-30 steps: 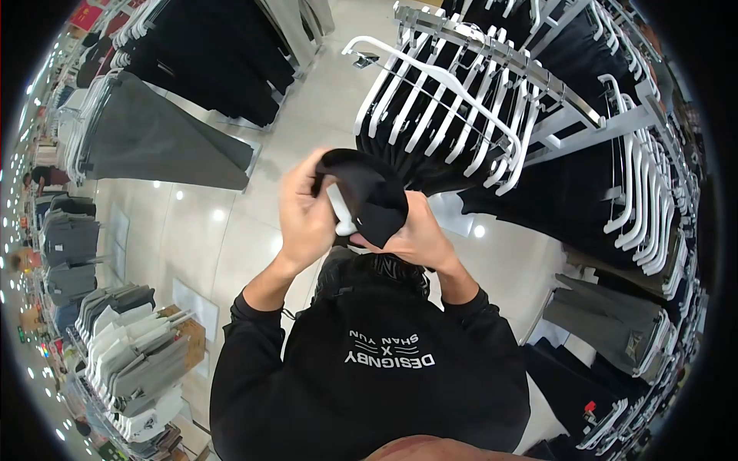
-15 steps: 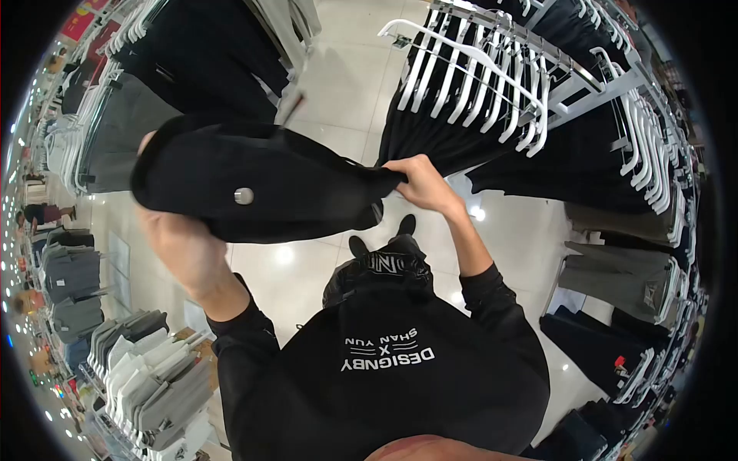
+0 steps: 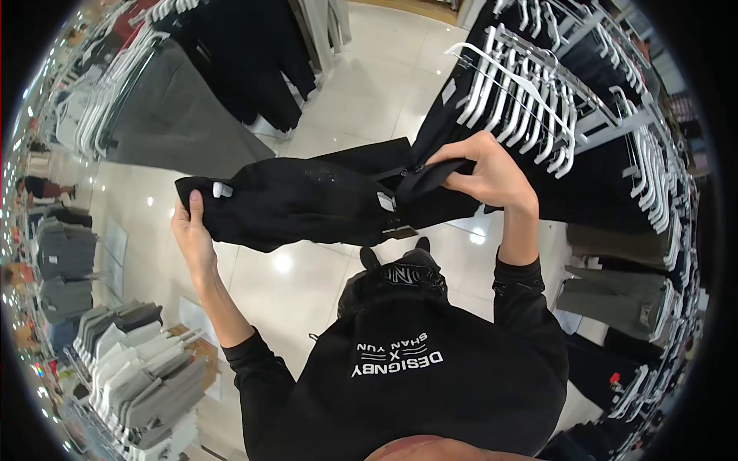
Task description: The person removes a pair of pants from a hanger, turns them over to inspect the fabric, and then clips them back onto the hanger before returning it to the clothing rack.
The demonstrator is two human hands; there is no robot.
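- At lower centre, a black long-sleeved top (image 3: 400, 399) with white lettering.
- Across mid-frame, a black cloth garment (image 3: 307, 200) spans between the left hand (image 3: 195, 237), thumb pressing its left end, and the right hand (image 3: 492, 177), pinching its right part; they are well apart.
- Upper right, white curved hangers (image 3: 526, 83) on a metal rack (image 3: 626, 123).

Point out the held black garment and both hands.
Black garment (image 3: 300, 201), head view: middle of its cloth.
Left hand (image 3: 194, 238), head view: below the thumb.
Right hand (image 3: 493, 174), head view: middle of the hand.
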